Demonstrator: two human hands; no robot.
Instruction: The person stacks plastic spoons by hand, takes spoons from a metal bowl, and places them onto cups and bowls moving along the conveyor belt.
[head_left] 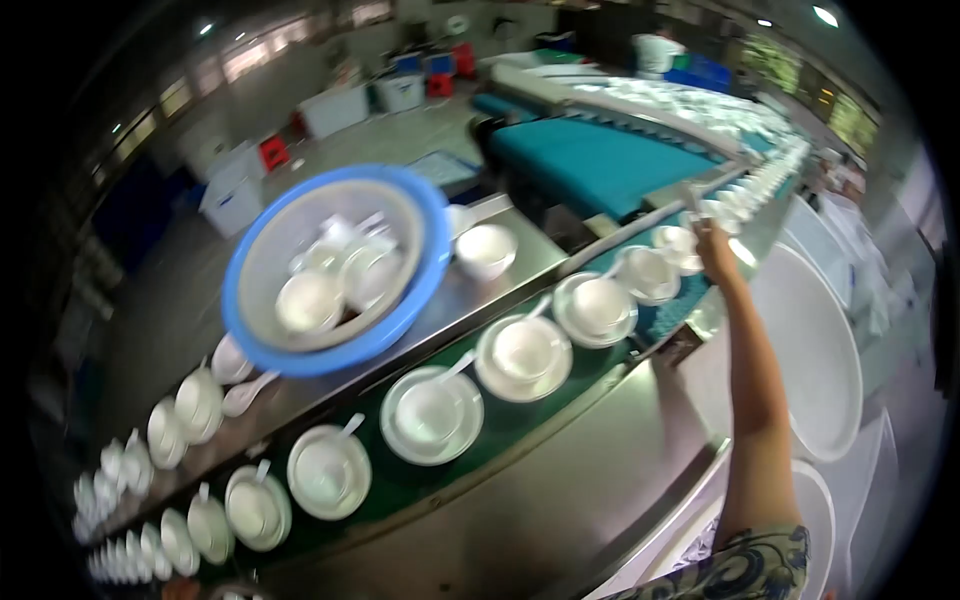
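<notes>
My right hand [712, 243] reaches out over the far part of the green conveyor belt [388, 487], beside a white bowl set [676, 246]. Its fingers look closed; a small pale thing at the fingertips is too blurred to name. Nearer on the belt stand white bowls on plates, several with a white spoon, such as this set [522, 350] and this one [430, 412]. At the bottom left edge a small skin-coloured patch [181, 589] may be part of my left hand; its fingers are hidden.
A blue-rimmed basin [437, 240] holding white bowls and spoons rests on the metal ledge [530, 243], near a single bowl [486, 250]. More crockery lines the ledge at left. Beyond is a teal belt [600, 160]; a person [657, 52] stands far back. Large white tubs [815, 350] are at right.
</notes>
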